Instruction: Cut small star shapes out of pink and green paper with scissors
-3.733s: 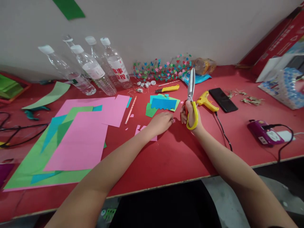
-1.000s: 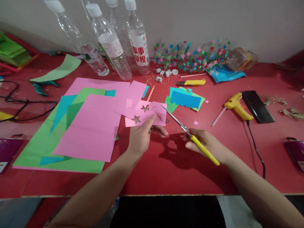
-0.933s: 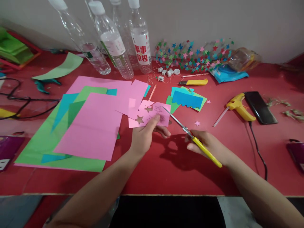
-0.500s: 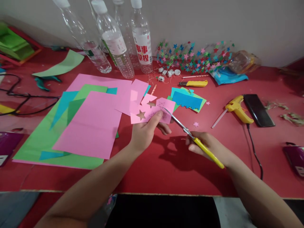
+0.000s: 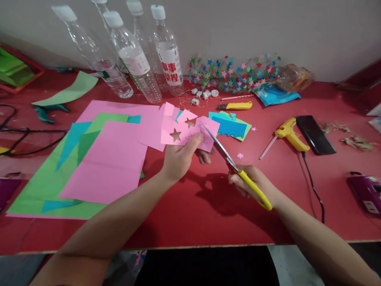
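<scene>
My left hand (image 5: 183, 157) pinches a piece of pink paper (image 5: 210, 145) between thumb and fingers, above the table. Star-shaped holes are cut in its left part, and stars are drawn in pencil on its right part. In my right hand (image 5: 250, 180) are scissors with yellow handles (image 5: 253, 186). Their blade tips lie at the drawn star near the paper's upper right edge. Pink paper stars (image 5: 239, 156) rest on the table just right of the blades. Blue and green paper scraps (image 5: 230, 126) lie beyond them.
Large pink and green sheets (image 5: 104, 159) cover the left. Plastic bottles (image 5: 169, 63) stand behind, beside a clear bottle piece covered in stars (image 5: 232, 75). A yellow utility knife (image 5: 238, 105), a glue gun (image 5: 288, 131) with its cord and a phone (image 5: 315, 135) lie right.
The view has shifted slightly, moving most things a little left in the picture. My left hand still pinches the pink paper, and the scissor tips stay at the drawn star.
</scene>
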`<state>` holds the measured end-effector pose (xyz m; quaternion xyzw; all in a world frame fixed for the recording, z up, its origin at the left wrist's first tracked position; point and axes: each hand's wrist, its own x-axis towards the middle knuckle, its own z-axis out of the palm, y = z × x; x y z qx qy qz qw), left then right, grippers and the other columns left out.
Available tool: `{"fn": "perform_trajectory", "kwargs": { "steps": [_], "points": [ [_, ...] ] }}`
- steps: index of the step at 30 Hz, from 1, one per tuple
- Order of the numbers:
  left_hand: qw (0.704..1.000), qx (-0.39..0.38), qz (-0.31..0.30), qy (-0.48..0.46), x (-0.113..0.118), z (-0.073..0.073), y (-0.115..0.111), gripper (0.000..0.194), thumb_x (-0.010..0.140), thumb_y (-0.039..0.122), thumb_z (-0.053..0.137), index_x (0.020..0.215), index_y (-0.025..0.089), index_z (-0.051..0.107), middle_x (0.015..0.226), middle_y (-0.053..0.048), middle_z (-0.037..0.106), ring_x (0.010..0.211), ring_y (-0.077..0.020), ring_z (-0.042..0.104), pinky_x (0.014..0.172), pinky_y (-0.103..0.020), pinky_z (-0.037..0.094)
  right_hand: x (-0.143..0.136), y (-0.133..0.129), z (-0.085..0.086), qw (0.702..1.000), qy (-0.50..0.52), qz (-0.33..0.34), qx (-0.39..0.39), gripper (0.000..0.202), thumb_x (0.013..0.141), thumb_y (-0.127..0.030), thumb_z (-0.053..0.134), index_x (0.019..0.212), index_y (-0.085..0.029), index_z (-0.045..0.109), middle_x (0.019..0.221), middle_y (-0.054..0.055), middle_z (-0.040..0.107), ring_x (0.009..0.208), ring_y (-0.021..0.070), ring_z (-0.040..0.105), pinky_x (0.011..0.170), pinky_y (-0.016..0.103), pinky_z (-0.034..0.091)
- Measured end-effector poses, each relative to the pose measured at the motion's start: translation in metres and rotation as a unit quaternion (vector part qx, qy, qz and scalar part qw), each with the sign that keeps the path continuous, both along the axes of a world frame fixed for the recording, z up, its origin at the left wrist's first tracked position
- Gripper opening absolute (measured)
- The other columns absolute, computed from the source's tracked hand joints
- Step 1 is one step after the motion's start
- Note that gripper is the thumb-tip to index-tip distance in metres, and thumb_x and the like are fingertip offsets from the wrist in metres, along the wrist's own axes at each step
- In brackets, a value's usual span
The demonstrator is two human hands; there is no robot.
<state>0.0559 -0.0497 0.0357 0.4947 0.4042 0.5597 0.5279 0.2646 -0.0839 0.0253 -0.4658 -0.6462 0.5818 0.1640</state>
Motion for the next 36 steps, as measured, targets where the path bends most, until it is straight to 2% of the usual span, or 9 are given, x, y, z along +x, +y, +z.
{"fn": "perform_trajectory", "kwargs": {
  "steps": [6,14,20,31,36],
  "points": [
    [1.0,-0.013,-0.007,-0.008,0.001,0.001,0.0,0.024,0.088,0.032,0.052,0.07,0.017,0.057,0.051,0.001,0.061,0.043,-0.0127,0.061,0.041,-0.023,0.05,-0.005,-0.002,-0.003,1.0,0.021,-0.015,-0.013,0.058,0.079,-0.077,0.045,0.067,-0.02,0.045,0.043,-0.006,0.041,0.037,0.0089,0.036,0.04,0.024,0.026],
    [0.999,-0.024,-0.027,-0.032,0.007,0.002,-0.007,0.019,0.088,0.03,0.051,0.076,0.016,0.056,0.06,-0.002,0.068,0.047,-0.0139,0.064,0.044,-0.024,0.052,-0.009,-0.007,-0.004,0.999,0.049,-0.015,0.014,0.059,0.079,-0.077,0.045,0.072,-0.019,0.05,0.048,-0.006,0.039,0.041,0.0096,0.034,0.041,0.025,0.026],
    [0.998,-0.033,-0.021,-0.04,0.01,0.001,-0.008,0.025,0.089,0.034,0.052,0.078,0.013,0.06,0.063,-0.004,0.07,0.051,-0.0147,0.067,0.047,-0.024,0.054,-0.008,-0.006,-0.003,0.998,0.05,0.002,0.029,0.057,0.082,-0.073,0.045,0.076,-0.017,0.052,0.051,-0.005,0.041,0.045,0.0091,0.035,0.043,0.024,0.028],
    [0.999,-0.002,-0.001,-0.047,0.01,0.002,-0.009,0.021,0.089,0.03,0.054,0.075,0.015,0.06,0.061,-0.003,0.068,0.055,-0.0147,0.067,0.047,-0.024,0.053,-0.003,-0.004,-0.007,0.996,0.081,0.03,0.012,0.057,0.085,-0.072,0.042,0.077,-0.016,0.052,0.052,-0.004,0.044,0.045,0.0093,0.038,0.046,0.024,0.03],
    [0.999,0.024,0.005,-0.047,0.008,0.004,-0.007,0.023,0.089,0.03,0.054,0.072,0.015,0.06,0.059,-0.003,0.067,0.048,-0.0129,0.063,0.041,-0.023,0.048,-0.003,-0.005,-0.008,0.997,0.071,0.019,0.031,0.055,0.085,-0.07,0.045,0.079,-0.016,0.052,0.054,-0.004,0.043,0.046,0.0095,0.039,0.045,0.024,0.029]
  ]
}}
